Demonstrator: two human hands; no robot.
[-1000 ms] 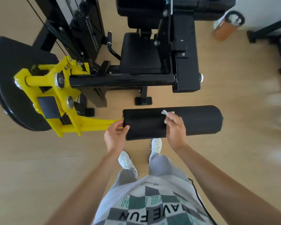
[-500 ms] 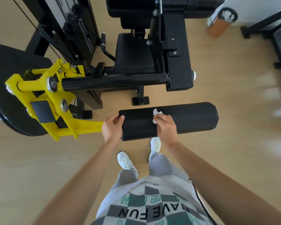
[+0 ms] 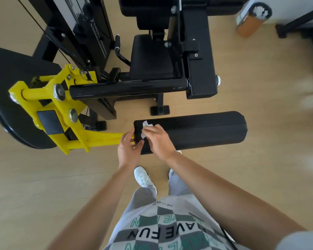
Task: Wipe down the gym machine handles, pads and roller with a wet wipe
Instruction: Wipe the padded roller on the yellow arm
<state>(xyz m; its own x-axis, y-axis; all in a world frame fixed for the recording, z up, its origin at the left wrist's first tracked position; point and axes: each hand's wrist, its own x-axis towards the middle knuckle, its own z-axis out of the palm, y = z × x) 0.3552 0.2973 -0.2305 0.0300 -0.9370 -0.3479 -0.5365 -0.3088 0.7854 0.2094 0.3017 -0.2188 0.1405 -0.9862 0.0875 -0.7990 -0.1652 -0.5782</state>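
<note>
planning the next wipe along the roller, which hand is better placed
Right. The right hand already presses the wipe on the roller near its left end; the left hand grips that end, steadying it.

The long black padded roller [image 3: 197, 131] lies crosswise before the black machine seat [image 3: 150, 58], the yellow steel lever arm [image 3: 90, 139] to its left, both hands at its left end.

Single head-worn wide-angle view, steeply downward and forward, close over hands, machine and floor [image 3: 260, 87].
</note>
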